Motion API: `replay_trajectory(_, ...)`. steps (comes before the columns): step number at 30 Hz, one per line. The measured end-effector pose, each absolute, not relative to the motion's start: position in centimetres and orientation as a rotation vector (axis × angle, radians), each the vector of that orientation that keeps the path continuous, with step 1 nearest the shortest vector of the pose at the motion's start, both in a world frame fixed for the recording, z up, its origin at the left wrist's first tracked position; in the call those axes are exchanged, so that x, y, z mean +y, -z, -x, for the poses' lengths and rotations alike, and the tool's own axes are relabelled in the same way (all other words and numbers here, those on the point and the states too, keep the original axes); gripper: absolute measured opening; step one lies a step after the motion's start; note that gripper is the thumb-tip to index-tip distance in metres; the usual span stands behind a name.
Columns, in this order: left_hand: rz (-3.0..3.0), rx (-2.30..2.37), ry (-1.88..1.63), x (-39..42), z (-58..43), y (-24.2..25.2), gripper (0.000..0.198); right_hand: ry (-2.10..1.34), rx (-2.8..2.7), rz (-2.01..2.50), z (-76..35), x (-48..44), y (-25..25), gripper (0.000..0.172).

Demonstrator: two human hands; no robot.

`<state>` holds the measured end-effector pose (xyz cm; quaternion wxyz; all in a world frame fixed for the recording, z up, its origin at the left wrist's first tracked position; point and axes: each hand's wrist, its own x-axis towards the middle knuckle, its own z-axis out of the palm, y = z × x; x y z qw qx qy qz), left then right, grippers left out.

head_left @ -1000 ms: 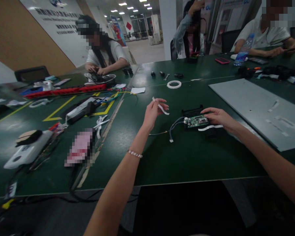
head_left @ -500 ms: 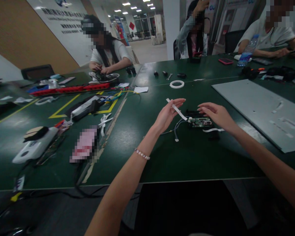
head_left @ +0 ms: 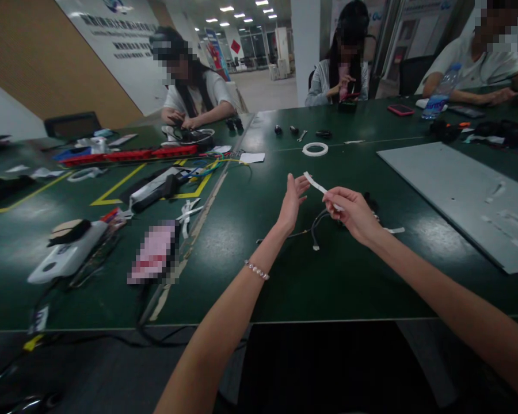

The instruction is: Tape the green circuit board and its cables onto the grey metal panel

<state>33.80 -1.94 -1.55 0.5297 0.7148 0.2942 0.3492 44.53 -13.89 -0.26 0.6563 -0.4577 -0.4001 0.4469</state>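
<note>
A short white strip of tape (head_left: 315,183) slants up and left from my right hand (head_left: 351,214), whose thumb and fingers pinch its lower end. My left hand (head_left: 292,201) is just left of the strip, fingers apart and stretched upward, apparently holding nothing. Beneath and behind my right hand lies a circuit board, now almost wholly hidden. Grey cables (head_left: 315,230) run from it to the left over the green table (head_left: 280,287). Another white strip (head_left: 395,230) pokes out to the right of my right hand.
A white tape roll (head_left: 315,149) lies beyond my hands, with a small wrench (head_left: 302,136) behind it. At right is a large grey panel (head_left: 461,195). A pink pouch-like item (head_left: 153,250) and a white device (head_left: 67,253) lie at left. Several people sit across the table.
My right hand has moved left and now pinches the tape strip that was at my left hand. My left hand has let go and opened. The circuit board has become covered.
</note>
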Motion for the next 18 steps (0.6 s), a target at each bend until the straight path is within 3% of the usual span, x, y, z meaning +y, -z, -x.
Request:
replay_trajectory(4, -1.926, 0.800, -1.036, -1.7, -34.2, 2.6, 0.042, -1.122, -1.125, 1.117, -42.5, -14.4, 0.4, 0.026)
replay_trajectory(8, -1.962, 0.817, -1.008, -2.6, -34.7, 2.5, 0.028, -0.993, -1.300, 1.344, -41.6, -14.3, 1.5, 0.034)
replay_trajectory(18, -1.760, 0.768, -0.862, -2.9, -35.0, 2.0, 0.022, -0.651, -1.566, 1.512, -44.1, -15.2, 0.1, 0.035)
